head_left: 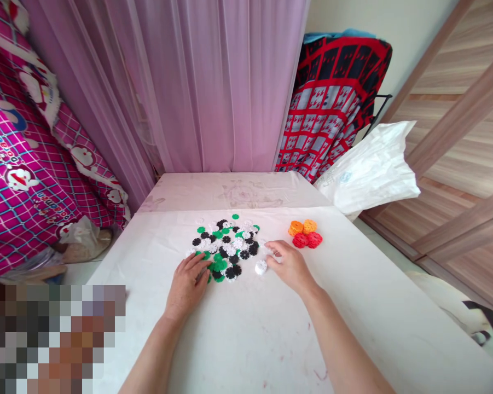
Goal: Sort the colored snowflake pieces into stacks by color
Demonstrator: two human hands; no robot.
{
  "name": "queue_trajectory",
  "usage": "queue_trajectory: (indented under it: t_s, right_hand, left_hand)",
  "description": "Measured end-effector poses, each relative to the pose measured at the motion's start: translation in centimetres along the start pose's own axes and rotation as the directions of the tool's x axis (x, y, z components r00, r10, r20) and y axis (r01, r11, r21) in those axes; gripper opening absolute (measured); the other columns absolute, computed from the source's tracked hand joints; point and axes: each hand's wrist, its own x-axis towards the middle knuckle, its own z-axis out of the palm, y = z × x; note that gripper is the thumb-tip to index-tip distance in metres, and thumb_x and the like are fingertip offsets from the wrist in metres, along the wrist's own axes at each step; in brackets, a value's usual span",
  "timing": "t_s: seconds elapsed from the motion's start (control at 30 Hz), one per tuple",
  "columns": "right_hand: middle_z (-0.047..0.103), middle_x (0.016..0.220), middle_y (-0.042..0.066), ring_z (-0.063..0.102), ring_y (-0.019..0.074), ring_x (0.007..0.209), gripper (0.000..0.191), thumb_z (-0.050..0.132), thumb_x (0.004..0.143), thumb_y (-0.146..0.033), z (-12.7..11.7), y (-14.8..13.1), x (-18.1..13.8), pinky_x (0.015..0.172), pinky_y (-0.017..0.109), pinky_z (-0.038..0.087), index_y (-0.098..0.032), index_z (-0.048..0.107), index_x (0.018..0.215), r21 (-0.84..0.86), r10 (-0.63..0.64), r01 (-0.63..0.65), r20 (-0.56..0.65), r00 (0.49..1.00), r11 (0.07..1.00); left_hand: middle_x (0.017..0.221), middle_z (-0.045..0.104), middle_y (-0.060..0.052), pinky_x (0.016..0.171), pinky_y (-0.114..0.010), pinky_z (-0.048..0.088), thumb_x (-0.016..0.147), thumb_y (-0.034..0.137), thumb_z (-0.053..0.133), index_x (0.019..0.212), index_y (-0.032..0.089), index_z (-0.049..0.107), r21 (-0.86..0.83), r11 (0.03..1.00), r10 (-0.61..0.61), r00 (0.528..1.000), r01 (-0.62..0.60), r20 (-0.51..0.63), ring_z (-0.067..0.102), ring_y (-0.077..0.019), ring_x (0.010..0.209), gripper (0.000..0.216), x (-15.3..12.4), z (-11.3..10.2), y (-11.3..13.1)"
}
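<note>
A loose heap of small flower-shaped plastic discs [225, 246] in black, green and white lies on the white table [246, 339]. My left hand [187, 284] rests flat at the heap's near left edge, fingers stretched onto green discs. My right hand [289, 265] sits at the heap's right side, its fingers pinched on a white disc. Just left of it stands a small stack of white discs [261, 267]. Farther right, apart from the heap, sit two orange stacks [302, 226] and two red stacks [307, 239].
A pink curtain [197, 82] hangs behind the table. A pink patterned blanket [28, 158] lies at the left, a red and black cloth [332, 98] and a white plastic bag [369, 169] at the back right. Wooden flooring [468, 164] runs along the right.
</note>
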Motion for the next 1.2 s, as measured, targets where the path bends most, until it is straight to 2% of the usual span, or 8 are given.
queue_trajectory:
  t_s: [0.13, 0.27, 0.47, 0.6, 0.8, 1.03, 1.2]
  right_hand:
    - [0.07, 0.098, 0.002, 0.065, 0.0169, 0.087, 0.037, 0.055, 0.074, -0.021, 0.3, -1.6, -0.9, 0.083, 0.03, 0.051, -0.024, 0.064, 0.11, -0.038, -0.113, 0.115, 0.04, 0.993, 0.993]
    - [0.068, 0.098, 0.002, 0.063, 0.0197, 0.095, 0.042, 0.057, 0.073, -0.017, 0.9, -1.5, -1.5, 0.087, 0.033, 0.05, -0.024, 0.06, 0.114, -0.122, -0.12, 0.126, 0.054, 0.991, 0.985]
    - [0.068, 0.098, 0.003, 0.063, 0.0208, 0.096, 0.04, 0.057, 0.074, -0.014, 1.5, -0.6, -2.1, 0.088, 0.035, 0.049, -0.023, 0.059, 0.113, -0.157, -0.147, 0.152, 0.039, 0.988, 0.976]
    - [0.067, 0.099, 0.004, 0.063, 0.0214, 0.096, 0.041, 0.059, 0.074, -0.016, 1.6, -0.5, -2.0, 0.087, 0.036, 0.05, -0.023, 0.058, 0.115, -0.167, -0.15, 0.155, 0.043, 0.988, 0.974]
    - [0.066, 0.114, 0.006, 0.062, 0.0223, 0.101, 0.047, 0.062, 0.074, -0.019, 1.8, -0.3, -2.2, 0.091, 0.037, 0.049, -0.023, 0.057, 0.121, -0.178, -0.157, 0.168, 0.077, 0.985, 0.969]
    - [0.07, 0.11, 0.004, 0.063, 0.0215, 0.1, 0.045, 0.059, 0.077, -0.018, 2.2, -0.2, -2.2, 0.089, 0.034, 0.049, -0.026, 0.059, 0.122, -0.2, -0.087, 0.104, 0.094, 0.992, 0.974]
    - [0.07, 0.107, 0.003, 0.063, 0.021, 0.101, 0.045, 0.062, 0.077, -0.024, 2.2, 0.0, -2.4, 0.089, 0.034, 0.049, -0.026, 0.058, 0.122, -0.171, -0.091, 0.106, 0.093, 0.992, 0.98]
  left_hand:
    - [0.124, 0.068, -0.005, 0.106, -0.051, 0.046, 0.089, 0.034, 0.05, 0.106, 0.027, 0.072, 0.006, 1.0, 0.007, 1.0, -0.007, -0.005, 0.055, -0.028, 0.124, 0.03, 0.0, 0.0, -0.1]
    - [0.124, 0.068, -0.004, 0.105, -0.051, 0.046, 0.089, 0.035, 0.049, 0.107, 0.027, 0.072, 0.017, 1.0, 0.02, 1.0, -0.02, -0.012, 0.056, -0.028, 0.124, 0.03, -0.1, 0.0, -0.1]
    - [0.124, 0.068, -0.005, 0.105, -0.051, 0.047, 0.089, 0.035, 0.05, 0.107, 0.026, 0.072, 0.02, 0.999, 0.032, 0.999, -0.031, -0.009, 0.055, -0.0283, 0.125, 0.03, 0.0, 0.2, -0.3]
    - [0.124, 0.068, -0.004, 0.105, -0.052, 0.046, 0.089, 0.034, 0.05, 0.107, 0.026, 0.072, 0.022, 0.999, 0.029, 1.0, -0.028, -0.006, 0.055, -0.0286, 0.125, 0.03, -0.1, 0.2, -0.4]
    - [0.124, 0.068, -0.004, 0.105, -0.052, 0.047, 0.089, 0.034, 0.05, 0.108, 0.026, 0.072, 0.024, 0.999, 0.032, 0.999, -0.032, -0.015, 0.055, -0.0286, 0.125, 0.03, 0.0, 0.2, -0.4]
    - [0.124, 0.068, -0.005, 0.104, -0.052, 0.048, 0.089, 0.034, 0.051, 0.107, 0.027, 0.072, 0.027, 0.999, 0.041, 0.999, -0.041, -0.021, 0.056, -0.0283, 0.123, 0.029, 0.0, 0.2, -0.4]
    - [0.124, 0.068, -0.004, 0.104, -0.051, 0.048, 0.089, 0.034, 0.051, 0.107, 0.026, 0.072, 0.023, 0.999, 0.037, 0.999, -0.037, -0.023, 0.056, -0.0285, 0.124, 0.029, -0.1, 0.2, -0.4]
